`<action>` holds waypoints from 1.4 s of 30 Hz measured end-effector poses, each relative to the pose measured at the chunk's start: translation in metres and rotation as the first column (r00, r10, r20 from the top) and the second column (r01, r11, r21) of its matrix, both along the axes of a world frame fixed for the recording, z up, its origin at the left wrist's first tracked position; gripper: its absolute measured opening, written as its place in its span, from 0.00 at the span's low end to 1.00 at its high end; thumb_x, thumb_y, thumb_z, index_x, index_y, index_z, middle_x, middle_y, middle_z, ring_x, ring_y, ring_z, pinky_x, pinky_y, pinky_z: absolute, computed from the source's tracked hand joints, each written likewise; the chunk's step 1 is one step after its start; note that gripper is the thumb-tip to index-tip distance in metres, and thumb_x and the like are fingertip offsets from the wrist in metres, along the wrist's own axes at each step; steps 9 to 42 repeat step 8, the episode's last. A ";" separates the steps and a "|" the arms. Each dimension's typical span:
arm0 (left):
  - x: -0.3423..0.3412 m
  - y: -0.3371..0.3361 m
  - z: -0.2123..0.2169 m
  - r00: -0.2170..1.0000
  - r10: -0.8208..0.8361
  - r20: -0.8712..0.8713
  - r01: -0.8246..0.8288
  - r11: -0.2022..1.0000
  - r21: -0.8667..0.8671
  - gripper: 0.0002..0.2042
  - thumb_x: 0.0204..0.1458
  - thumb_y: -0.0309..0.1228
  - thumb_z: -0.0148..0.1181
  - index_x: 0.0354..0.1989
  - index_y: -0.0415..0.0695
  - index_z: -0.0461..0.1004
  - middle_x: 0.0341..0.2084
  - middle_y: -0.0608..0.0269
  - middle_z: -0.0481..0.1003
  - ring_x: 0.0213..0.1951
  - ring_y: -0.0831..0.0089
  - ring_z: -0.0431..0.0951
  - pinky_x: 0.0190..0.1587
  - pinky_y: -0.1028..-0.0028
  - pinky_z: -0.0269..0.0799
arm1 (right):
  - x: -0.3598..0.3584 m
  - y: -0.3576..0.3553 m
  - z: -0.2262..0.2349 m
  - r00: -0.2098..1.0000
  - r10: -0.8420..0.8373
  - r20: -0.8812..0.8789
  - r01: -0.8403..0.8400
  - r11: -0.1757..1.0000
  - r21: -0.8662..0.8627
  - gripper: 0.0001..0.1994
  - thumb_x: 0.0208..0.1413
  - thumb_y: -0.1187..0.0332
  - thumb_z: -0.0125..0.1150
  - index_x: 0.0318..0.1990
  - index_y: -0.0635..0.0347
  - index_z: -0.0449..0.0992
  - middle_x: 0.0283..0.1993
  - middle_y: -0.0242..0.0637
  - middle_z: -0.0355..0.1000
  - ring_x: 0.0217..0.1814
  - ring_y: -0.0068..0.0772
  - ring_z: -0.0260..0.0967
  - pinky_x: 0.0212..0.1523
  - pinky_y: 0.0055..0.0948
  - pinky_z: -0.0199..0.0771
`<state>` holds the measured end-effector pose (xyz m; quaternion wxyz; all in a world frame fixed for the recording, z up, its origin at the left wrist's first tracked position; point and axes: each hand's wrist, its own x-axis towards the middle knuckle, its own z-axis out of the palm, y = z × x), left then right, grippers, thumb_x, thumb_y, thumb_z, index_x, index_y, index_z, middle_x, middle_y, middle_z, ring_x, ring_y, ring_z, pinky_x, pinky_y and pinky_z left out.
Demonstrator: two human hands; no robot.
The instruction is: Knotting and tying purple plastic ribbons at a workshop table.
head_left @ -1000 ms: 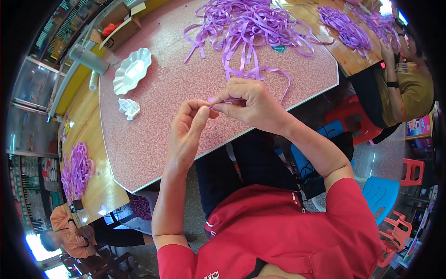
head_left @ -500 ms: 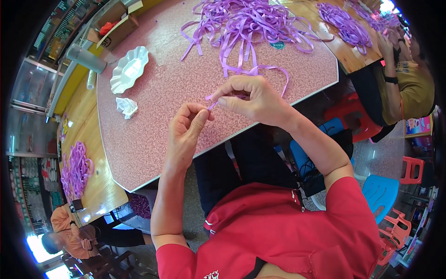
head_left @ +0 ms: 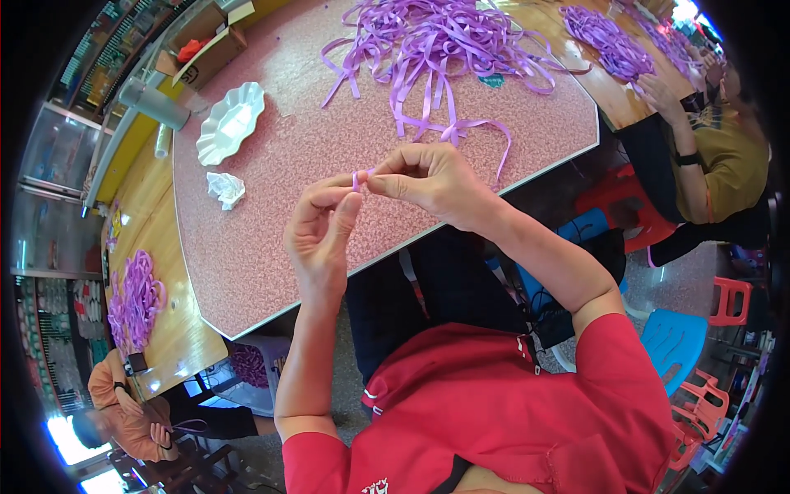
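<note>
Between my hands, over the table's near part, is a narrow purple ribbon (head_left: 355, 181). My left hand (head_left: 322, 226) has its fingers curled, with the ribbon crossing the tip of its index finger and the thumb just below. From the right, the thumb and index finger of my right hand (head_left: 436, 185) pinch the same ribbon close to that fingertip. How the ribbon runs inside my right hand is hidden. Beyond my hands lies a large tangled heap of purple ribbons (head_left: 444, 49), and some of its strands trail toward my right hand.
On the pink speckled table (head_left: 271, 263) are a white scalloped dish (head_left: 232, 123), crumpled white paper (head_left: 225, 190) and a grey bottle (head_left: 154, 104). More purple ribbons (head_left: 138, 300) lie on the wooden table at left. Co-workers sit at far right and lower left. A blue chair (head_left: 671, 346) stands at right.
Both hands have shifted slightly left and the right one also downward, drawing closer together. The ribbon now crosses the left index fingertip. The co-worker at right has moved their hands toward the ribbons.
</note>
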<state>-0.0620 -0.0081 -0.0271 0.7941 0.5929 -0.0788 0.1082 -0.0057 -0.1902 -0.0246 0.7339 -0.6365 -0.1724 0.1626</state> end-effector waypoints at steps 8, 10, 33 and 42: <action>0.006 0.004 0.021 0.830 -0.102 0.548 -0.488 0.342 0.803 0.05 0.56 0.22 0.63 0.39 0.45 0.77 0.47 0.61 0.79 0.48 0.62 0.75 0.59 0.59 0.64 | 0.004 -0.003 0.006 0.999 0.038 -0.002 -0.038 0.997 -0.068 0.10 0.60 0.65 0.68 0.42 0.63 0.83 0.32 0.25 0.76 0.33 0.09 0.66 0.32 0.15 0.64; 0.006 0.004 0.021 0.830 -0.102 0.548 -0.488 0.342 0.803 0.05 0.56 0.22 0.63 0.39 0.45 0.77 0.47 0.61 0.79 0.48 0.62 0.75 0.59 0.59 0.64 | 0.004 -0.003 0.006 0.999 0.038 -0.002 -0.038 0.997 -0.068 0.10 0.60 0.65 0.68 0.42 0.63 0.83 0.32 0.25 0.76 0.33 0.09 0.66 0.32 0.15 0.64; 0.006 0.004 0.021 0.830 -0.102 0.548 -0.488 0.342 0.803 0.05 0.56 0.22 0.63 0.39 0.45 0.77 0.47 0.61 0.79 0.48 0.62 0.75 0.59 0.59 0.64 | 0.004 -0.003 0.006 0.999 0.038 -0.002 -0.038 0.997 -0.068 0.10 0.60 0.65 0.68 0.42 0.63 0.83 0.32 0.25 0.76 0.33 0.09 0.66 0.32 0.15 0.64; 0.006 0.004 0.021 0.830 -0.102 0.548 -0.488 0.342 0.803 0.05 0.56 0.22 0.63 0.39 0.45 0.77 0.47 0.61 0.79 0.48 0.62 0.75 0.59 0.59 0.64 | 0.004 -0.003 0.006 0.999 0.038 -0.002 -0.038 0.997 -0.068 0.10 0.60 0.65 0.68 0.42 0.63 0.83 0.32 0.25 0.76 0.33 0.09 0.66 0.32 0.15 0.64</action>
